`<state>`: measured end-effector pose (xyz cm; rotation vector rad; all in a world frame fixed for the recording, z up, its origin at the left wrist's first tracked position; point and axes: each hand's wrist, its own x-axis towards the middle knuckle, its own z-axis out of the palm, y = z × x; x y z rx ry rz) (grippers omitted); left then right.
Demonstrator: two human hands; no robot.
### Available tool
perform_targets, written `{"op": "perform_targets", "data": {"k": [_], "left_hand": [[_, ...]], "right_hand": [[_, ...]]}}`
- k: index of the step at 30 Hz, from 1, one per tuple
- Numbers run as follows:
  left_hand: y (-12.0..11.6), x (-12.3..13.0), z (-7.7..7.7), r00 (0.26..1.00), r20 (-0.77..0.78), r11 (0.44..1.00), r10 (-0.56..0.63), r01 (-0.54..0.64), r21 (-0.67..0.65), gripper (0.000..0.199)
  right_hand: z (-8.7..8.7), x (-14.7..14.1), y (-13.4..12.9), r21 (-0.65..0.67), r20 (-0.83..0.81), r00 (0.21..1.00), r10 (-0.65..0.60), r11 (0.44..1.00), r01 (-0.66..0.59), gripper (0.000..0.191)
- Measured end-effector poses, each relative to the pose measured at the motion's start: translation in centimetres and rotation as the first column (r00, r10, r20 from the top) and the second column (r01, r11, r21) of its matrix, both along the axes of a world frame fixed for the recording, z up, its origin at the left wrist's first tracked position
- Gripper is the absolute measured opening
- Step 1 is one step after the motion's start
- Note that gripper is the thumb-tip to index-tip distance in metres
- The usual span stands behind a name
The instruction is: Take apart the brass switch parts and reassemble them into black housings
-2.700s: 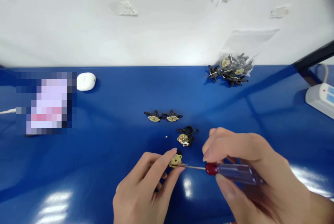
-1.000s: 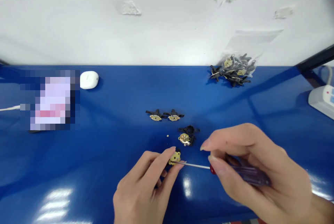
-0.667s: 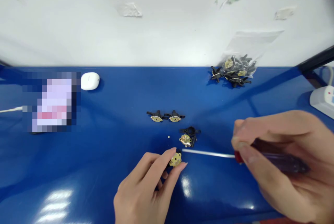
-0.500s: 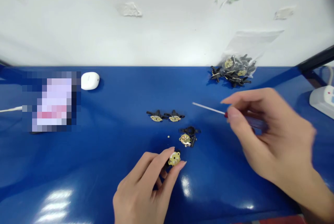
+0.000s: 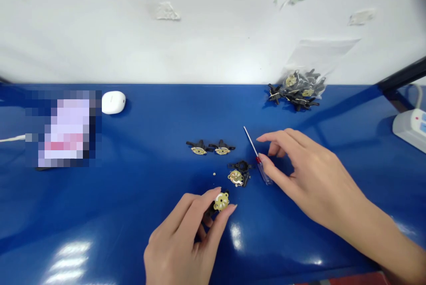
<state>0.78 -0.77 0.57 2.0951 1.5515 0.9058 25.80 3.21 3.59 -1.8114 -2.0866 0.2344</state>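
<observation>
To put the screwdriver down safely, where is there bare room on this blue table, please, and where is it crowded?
Bare blue table lies left of the left hand, below the white puck. Another patch lies between the two parts and the bag. It is crowded around the held part, the loose part, and the screwdriver by the right hand.

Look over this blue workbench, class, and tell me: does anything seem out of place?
A tiny pale speck lies alone on the blue bench, left of a brass-faced black part. It looks stray, separate from every part, though it is too small to identify.
</observation>
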Motion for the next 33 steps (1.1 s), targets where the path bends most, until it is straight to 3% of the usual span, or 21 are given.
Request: {"op": "perform_targets", "data": {"k": [3,5,7,13,19,29,33], "left_hand": [[0.2,0.2,-0.2,1.0,0.0,0.998,0.002,-0.002,0.066,0.014],[0.3,0.2,-0.3,1.0,-0.022,0.996,0.003,-0.001,0.084,0.014],[0.2,0.0,-0.4,0.999,-0.043,0.996,-0.001,0.005,0.087,0.014],[-0.1,-0.2,-0.3,0.999,-0.05,0.999,-0.008,0.01,0.042,0.022],[-0.4,0.2,0.1,0.999,-0.034,0.998,-0.009,0.011,0.068,0.019],[-0.6,0.3,0.1,0.998,-0.056,0.994,0.01,-0.004,0.106,0.016],[-0.4,0.2,-0.3,0.999,-0.048,0.992,-0.013,0.019,0.123,0.017]], "right_hand": [[0.6,-1.0,-0.4,0.176,-0.139,0.976,0.167,0.974,-0.141,0.011],[0.7,-2.1,-0.9,0.152,-0.261,0.902,0.344,0.937,-0.313,0.01],[0.5,-3.1,-1.6,0.137,-0.29,0.854,0.433,0.901,-0.411,0.007],[-1.1,-4.3,-2.7,0.111,-0.291,0.836,0.465,0.885,-0.453,0.015],[-0.6,-4.7,-2.4,0.077,-0.29,0.848,0.443,0.894,-0.441,0.03],[-1.2,-4.6,-2.4,0.185,-0.131,0.849,0.513,0.854,-0.487,0.013],[-1.0,-4.3,-2.1,0.223,-0.121,0.812,0.571,0.813,-0.538,0.018]]}}
